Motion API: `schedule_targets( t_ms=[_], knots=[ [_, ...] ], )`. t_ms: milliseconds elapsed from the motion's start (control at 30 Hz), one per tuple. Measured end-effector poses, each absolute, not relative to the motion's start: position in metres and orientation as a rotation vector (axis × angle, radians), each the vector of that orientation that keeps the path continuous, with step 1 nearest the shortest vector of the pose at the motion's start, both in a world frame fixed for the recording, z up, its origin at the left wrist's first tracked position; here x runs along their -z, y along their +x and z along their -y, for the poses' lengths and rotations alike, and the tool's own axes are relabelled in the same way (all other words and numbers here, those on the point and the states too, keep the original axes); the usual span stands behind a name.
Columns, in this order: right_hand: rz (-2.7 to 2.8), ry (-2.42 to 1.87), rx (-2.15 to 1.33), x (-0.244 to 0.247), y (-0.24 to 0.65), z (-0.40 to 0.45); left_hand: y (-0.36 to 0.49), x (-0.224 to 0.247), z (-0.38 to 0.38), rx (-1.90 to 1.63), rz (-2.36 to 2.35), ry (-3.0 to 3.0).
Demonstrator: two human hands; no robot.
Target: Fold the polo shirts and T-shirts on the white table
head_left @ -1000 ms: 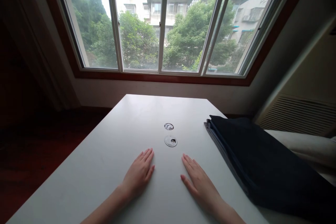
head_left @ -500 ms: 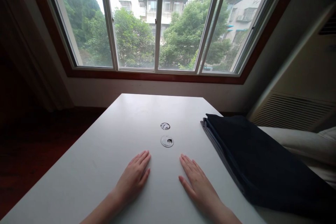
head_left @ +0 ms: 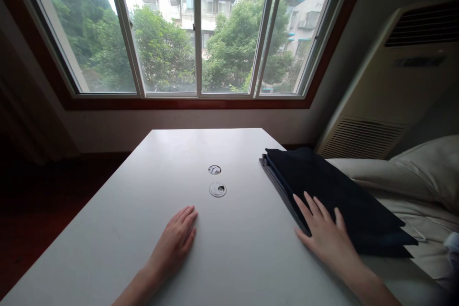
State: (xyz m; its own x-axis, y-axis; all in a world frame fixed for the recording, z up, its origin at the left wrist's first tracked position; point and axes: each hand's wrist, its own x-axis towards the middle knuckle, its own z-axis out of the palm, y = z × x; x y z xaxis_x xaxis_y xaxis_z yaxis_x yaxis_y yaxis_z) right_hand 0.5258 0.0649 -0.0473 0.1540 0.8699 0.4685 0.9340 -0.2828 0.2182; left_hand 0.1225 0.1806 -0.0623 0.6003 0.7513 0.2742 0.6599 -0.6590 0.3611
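Observation:
My left hand [head_left: 174,238] lies flat on the white table [head_left: 150,191], fingers together and stretched out, holding nothing. Over the near left edge of a folded stack of dark navy cloth [head_left: 344,201] is my right hand [head_left: 324,229], its fingers spread. Whether the right fingertips press on the cloth or hover just above it, I cannot tell. The thumb points toward the stack's left side, where greyer layers show beneath the navy top. The stack rests along the table's right edge.
Two round cable holes sit mid-table, a nearer one with a grommet [head_left: 217,189] and a farther one [head_left: 214,169]. A pale leather-like seat [head_left: 426,172] adjoins the table on the right. Beyond stand a floor-standing air conditioner [head_left: 369,119] and a wide window [head_left: 197,33].
My right hand has moved right from the bare tabletop to the cloth stack, and its fingers have spread. The left hand stays on the table. The view has turned to the right.

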Motion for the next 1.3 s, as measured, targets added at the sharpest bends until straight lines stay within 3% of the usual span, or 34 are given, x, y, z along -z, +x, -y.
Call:
schedule_targets(
  t_ms=[333,567,767,1033,1300],
  knots=[
    [1.972,-2.390,0.990,0.040,0.539,-0.051,0.123,0.063,-0.180,-0.661,-1.129,2.609],
    [1.942,-2.242,0.868,0.021,0.547,-0.054,0.134,0.059,-0.168,-0.771,-0.935,2.372],
    [1.946,-2.151,0.757,0.008,0.522,-0.049,0.204,0.056,-0.162,-0.769,-0.806,1.806],
    [1.956,-1.914,0.595,0.015,0.450,0.003,0.320,0.016,-0.171,-0.400,-0.783,1.154],
    [1.868,-1.714,0.593,0.013,0.389,0.036,0.340,0.020,-0.161,-0.743,-0.731,1.220]
  ],
)
